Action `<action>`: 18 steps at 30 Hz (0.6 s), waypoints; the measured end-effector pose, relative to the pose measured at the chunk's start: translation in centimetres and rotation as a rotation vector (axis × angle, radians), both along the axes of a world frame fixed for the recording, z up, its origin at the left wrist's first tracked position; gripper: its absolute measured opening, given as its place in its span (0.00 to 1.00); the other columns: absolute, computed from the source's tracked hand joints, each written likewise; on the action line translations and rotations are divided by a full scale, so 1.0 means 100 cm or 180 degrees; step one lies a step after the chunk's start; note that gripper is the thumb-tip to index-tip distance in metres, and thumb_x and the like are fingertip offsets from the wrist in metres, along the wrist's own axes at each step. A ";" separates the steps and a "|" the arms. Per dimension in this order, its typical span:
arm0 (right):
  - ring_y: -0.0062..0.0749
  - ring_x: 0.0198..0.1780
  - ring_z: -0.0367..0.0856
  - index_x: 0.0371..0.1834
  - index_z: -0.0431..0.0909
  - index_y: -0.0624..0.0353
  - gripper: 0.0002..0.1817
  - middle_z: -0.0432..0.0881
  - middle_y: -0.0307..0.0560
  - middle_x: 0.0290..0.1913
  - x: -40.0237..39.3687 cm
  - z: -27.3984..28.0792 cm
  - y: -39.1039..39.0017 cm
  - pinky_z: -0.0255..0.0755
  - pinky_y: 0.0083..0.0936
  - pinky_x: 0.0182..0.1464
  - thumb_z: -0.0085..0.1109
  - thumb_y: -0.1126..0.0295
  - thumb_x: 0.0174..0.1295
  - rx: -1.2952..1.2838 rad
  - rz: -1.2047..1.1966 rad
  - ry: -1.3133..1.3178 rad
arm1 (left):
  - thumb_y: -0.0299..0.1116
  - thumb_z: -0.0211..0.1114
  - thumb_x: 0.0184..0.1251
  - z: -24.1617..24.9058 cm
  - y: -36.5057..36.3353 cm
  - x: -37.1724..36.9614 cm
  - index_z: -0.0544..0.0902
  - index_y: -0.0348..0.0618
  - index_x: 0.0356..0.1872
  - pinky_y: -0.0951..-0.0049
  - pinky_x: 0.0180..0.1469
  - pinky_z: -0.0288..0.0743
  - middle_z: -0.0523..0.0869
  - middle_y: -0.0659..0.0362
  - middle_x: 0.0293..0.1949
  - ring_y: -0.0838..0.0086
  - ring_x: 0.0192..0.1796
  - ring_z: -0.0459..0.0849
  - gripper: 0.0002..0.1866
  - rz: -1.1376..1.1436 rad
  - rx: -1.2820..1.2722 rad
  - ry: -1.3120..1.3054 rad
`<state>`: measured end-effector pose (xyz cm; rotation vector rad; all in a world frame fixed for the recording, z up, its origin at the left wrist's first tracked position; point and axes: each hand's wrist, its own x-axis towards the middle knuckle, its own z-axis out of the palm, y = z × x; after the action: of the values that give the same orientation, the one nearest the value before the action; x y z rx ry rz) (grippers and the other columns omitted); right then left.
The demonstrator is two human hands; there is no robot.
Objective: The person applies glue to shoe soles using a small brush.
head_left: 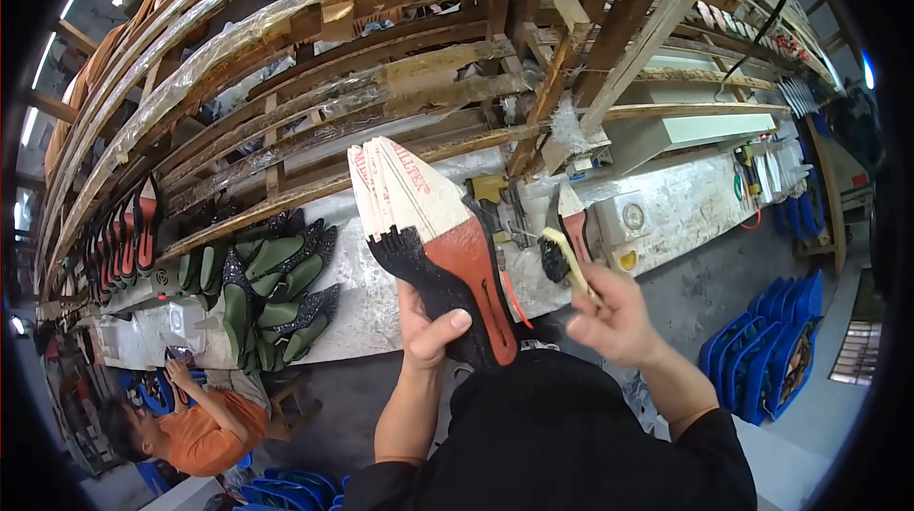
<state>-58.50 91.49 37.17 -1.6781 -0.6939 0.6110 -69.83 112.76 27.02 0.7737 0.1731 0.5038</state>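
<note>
My left hand (pixel 430 332) is closed round the heel end of a stack of shoe insoles (pixel 457 245), thumb on top. The insoles have white toe parts with red print, and red and black rear parts; they fan out slightly at the toe. In my right hand (pixel 614 318) is a brush (pixel 575 268) with a pale handle and dark bristles. The bristles are to the right of the stack, apart from it. Behind the brush, a single insole (pixel 573 218) with a white toe lies on the workbench (pixel 362 264).
Dark glittery shoes with green insides (pixel 276 287) crowd the bench's left part. More red insoles (pixel 124 240) stand at far left. Wooden racks (pixel 381 83) rise behind the bench. A person in an orange shirt (pixel 205 430) works at lower left. Blue bins (pixel 766 349) stand at right.
</note>
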 end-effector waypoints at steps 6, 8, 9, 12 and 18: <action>0.14 0.31 0.71 0.64 0.80 0.66 0.35 0.85 0.37 0.39 -0.027 -0.004 0.027 0.69 0.15 0.35 0.84 0.69 0.52 -0.0440 -0.0076 0.0247 | 0.23 0.66 0.56 0.014 -0.013 0.032 0.61 0.50 0.82 0.62 0.70 0.71 0.79 0.52 0.70 0.61 0.65 0.82 0.47 0.0437 -0.0408 0.0167; 0.13 0.31 0.71 0.64 0.80 0.66 0.34 0.85 0.37 0.39 -0.032 -0.013 0.033 0.71 0.14 0.36 0.83 0.70 0.53 -0.0243 -0.0488 0.0514 | 0.25 0.62 0.61 0.014 -0.017 0.040 0.60 0.52 0.83 0.62 0.68 0.73 0.78 0.52 0.71 0.60 0.64 0.83 0.45 0.0605 -0.0278 0.0227; 0.13 0.32 0.72 0.64 0.80 0.65 0.34 0.86 0.38 0.39 -0.033 -0.018 0.035 0.71 0.14 0.36 0.83 0.71 0.53 -0.0142 -0.0689 0.0638 | 0.25 0.61 0.64 0.015 -0.019 0.044 0.59 0.52 0.83 0.62 0.67 0.74 0.78 0.51 0.71 0.60 0.64 0.83 0.43 0.0693 -0.0212 0.0250; 0.12 0.31 0.71 0.63 0.80 0.65 0.32 0.86 0.37 0.38 -0.032 -0.029 0.044 0.71 0.13 0.35 0.83 0.71 0.54 0.0134 -0.1013 0.0740 | 0.26 0.59 0.67 0.004 -0.010 0.051 0.59 0.53 0.83 0.62 0.66 0.76 0.77 0.50 0.71 0.59 0.63 0.83 0.42 0.0666 -0.0060 0.0227; 0.13 0.25 0.67 0.53 0.84 0.64 0.22 0.84 0.32 0.30 0.013 -0.047 0.061 0.66 0.14 0.29 0.80 0.72 0.56 -0.0362 -0.1582 -0.0360 | 0.25 0.60 0.64 -0.012 0.057 0.050 0.59 0.48 0.82 0.53 0.56 0.85 0.78 0.43 0.67 0.53 0.64 0.83 0.42 -0.0137 -0.0443 -0.0159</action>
<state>-57.20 97.64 32.49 -1.9112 -0.3008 0.2057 -64.79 118.41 25.78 0.6271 0.1432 0.4647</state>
